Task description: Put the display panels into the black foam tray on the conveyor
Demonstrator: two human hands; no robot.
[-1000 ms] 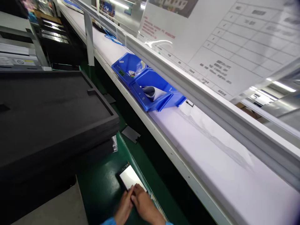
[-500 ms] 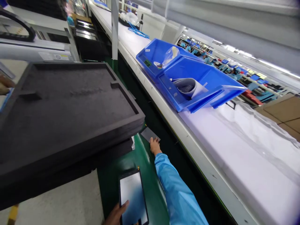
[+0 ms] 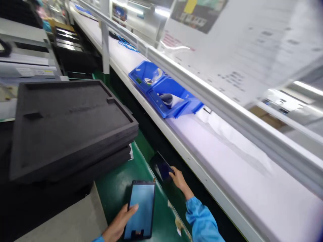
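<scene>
Head view: the left hand (image 3: 118,223) lies flat on a tablet (image 3: 140,210) on the green table (image 3: 113,181), fingers spread, not closed round it. The right hand (image 3: 179,179) pinches a dark sheet (image 3: 163,168), lifted and tilted just beyond the tablet. The step looks like fetching the sheet; next it likely needs squaring over the tablet. Stacked foam trays (image 3: 68,124) overhang the table on the left; blue bins (image 3: 164,90) sit well apart on the white shelf (image 3: 227,158).
</scene>
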